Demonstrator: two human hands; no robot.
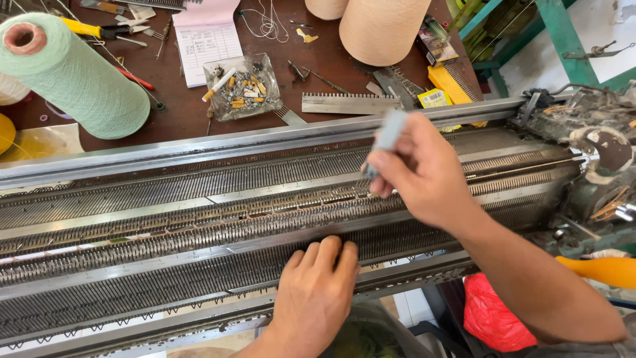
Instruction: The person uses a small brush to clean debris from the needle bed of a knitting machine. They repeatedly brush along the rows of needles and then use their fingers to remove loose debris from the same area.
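Left hand (pixel 317 285) flat, fingers loosely spread on near needle bed (pixel 165 265), gripping nothing; best kept as brace. Right hand (pixel 424 172) pinched shut on small grey tool (pixel 386 136), tip at mid needle row, so work w/ light, straight strokes. Beyond on table (pixel 185 106): green yarn cone (pixel 79 79).

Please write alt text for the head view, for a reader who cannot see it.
The right hand holds a small grey tool over a flat knitting machine's needle bed, while the left hand rests on its front. A green yarn cone lies behind.
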